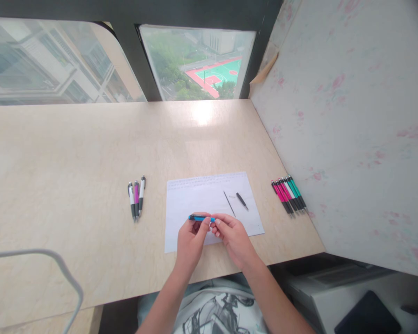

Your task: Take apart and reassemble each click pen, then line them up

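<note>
You hold the blue pen barrel (201,217) level just below the frame's centre, over the lower part of the paper (195,197). Your left hand (191,241) pinches its middle and your right hand (234,235) grips the right end with thumb and fingertips, so both hands are closed on the same piece.

Just right of centre, above your right hand, a thin refill (229,203) lies on the sheet, and beside it a short black tip (242,201); the two are apart from each other and from the barrel. By that layout, the pen looks taken apart, and the step in hand is work at the barrel's right end. Whether that end is open or capped I cannot tell, since your fingers cover it.

A next move with the refill would call for freeing your right hand while the left keeps the barrel steady, then a fine pinch, for the refill is slim and lies flat.

Left of centre three pens (136,198) lie side by side on the table (73,153). At the right edge of the table a row of pink and green pens (288,195) sits near the wall (351,116).
</note>
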Tool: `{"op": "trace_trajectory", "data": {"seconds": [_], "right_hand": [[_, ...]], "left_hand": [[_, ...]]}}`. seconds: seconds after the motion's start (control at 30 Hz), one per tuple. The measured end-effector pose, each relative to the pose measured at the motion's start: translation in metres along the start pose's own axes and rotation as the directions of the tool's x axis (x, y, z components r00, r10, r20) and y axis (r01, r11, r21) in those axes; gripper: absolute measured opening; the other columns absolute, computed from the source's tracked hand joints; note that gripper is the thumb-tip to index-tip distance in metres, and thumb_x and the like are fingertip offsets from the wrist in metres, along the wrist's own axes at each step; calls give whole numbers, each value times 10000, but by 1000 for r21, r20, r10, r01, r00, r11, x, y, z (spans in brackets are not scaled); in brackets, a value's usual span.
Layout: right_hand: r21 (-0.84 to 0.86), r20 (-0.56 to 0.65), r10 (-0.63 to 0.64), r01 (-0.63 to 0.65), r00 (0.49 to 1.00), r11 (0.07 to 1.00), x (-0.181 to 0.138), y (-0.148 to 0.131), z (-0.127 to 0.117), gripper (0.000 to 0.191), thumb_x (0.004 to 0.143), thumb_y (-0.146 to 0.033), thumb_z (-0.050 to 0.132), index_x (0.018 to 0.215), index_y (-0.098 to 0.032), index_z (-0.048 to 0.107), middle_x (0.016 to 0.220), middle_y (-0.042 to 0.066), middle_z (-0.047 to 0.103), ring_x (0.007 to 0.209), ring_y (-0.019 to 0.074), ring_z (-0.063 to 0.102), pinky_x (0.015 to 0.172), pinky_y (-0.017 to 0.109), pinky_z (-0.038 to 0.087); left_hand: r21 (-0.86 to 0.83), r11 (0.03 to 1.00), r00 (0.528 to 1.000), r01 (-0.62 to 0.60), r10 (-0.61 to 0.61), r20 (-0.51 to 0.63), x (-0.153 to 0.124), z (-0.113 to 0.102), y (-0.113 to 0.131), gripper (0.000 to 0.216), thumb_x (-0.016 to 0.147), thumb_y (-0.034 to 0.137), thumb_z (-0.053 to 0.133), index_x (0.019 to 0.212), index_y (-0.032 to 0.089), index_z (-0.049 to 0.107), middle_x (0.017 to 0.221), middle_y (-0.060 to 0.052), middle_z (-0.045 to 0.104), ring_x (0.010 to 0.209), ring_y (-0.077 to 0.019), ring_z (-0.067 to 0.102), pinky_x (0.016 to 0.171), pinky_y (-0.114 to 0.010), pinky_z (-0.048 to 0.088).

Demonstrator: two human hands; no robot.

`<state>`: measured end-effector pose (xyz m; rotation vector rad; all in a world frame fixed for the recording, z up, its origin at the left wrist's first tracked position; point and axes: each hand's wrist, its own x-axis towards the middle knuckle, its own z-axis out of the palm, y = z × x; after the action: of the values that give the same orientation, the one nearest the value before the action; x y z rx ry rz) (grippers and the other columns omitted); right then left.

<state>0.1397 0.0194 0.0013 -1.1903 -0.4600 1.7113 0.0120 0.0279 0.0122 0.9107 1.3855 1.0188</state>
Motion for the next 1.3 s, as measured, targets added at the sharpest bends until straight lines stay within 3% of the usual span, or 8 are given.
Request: {"op": "trace_trajectory", "data": {"seconds": [0.17,0.27,0.37,0.47,0.63,0.77,1.07,1.3], "right_hand": [[-132,-34,-66,60,997,989,0,1,-4,222,795,-346,686,932,-172,707,808,45,695,699,142,605,630,255,476],[-417,-88,-243,186,966,890,-1,-2,-8,221,846,-361,621,949,-181,697,859,64,707,742,175,633,620,277,488],[-785,21,-512,331,859,523,2,-10,-16,189,898,-307,547,936,-200,697,889,73,698,811,202,626,676,308,490],[-929,199,-613,346,765,131,11,-18,-23,197,922,-227,496,944,-205,691,875,78,684,871,228,592,786,357,469],[-953,286,-625,285,726,-106,26,-21,-29,210,925,-189,483,983,-202,684,921,96,679,917,251,556,805,374,457],[-946,292,-616,315,732,-74,22,-22,-30,225,916,-181,478,1013,-199,681,938,93,683,919,246,574,809,374,466],[-898,187,-597,383,780,219,-9,-7,-29,230,913,-181,455,973,-209,675,894,65,682,745,180,610,682,297,482],[-731,101,-426,357,899,581,-19,0,-14,185,898,-246,512,892,-208,693,873,48,708,776,177,648,610,258,476]], "left_hand": [[-38,999,999,19,-20,-37,1,0,-3,257,772,379,716,919,168,703,723,-35,679,663,-166,595,611,-255,448],[-41,999,997,-15,12,-81,0,-3,-1,254,776,385,712,913,171,707,699,-32,668,649,-161,586,607,-255,451],[-4,997,990,-72,71,-122,0,-7,2,219,775,372,716,887,183,712,759,-45,689,670,-163,599,640,-264,468],[12,997,990,-81,82,-119,0,-11,5,195,782,361,710,880,192,712,794,-49,697,680,-163,603,662,-271,477],[-30,997,992,-67,64,-111,-2,-12,5,196,765,354,728,869,188,713,776,-49,690,686,-169,602,663,-274,479],[-42,997,993,-67,63,-103,-3,-13,4,204,772,363,719,872,185,711,794,-51,690,688,-166,601,664,-274,481],[-38,999,999,3,-4,-32,-1,-13,1,253,772,376,708,922,172,692,805,-53,688,688,-154,600,634,-258,468],[-244,958,986,151,-127,112,-4,-2,2,713,770,369,723,1380,220,384,731,10,648,591,-116,561,579,-228,432]]}}
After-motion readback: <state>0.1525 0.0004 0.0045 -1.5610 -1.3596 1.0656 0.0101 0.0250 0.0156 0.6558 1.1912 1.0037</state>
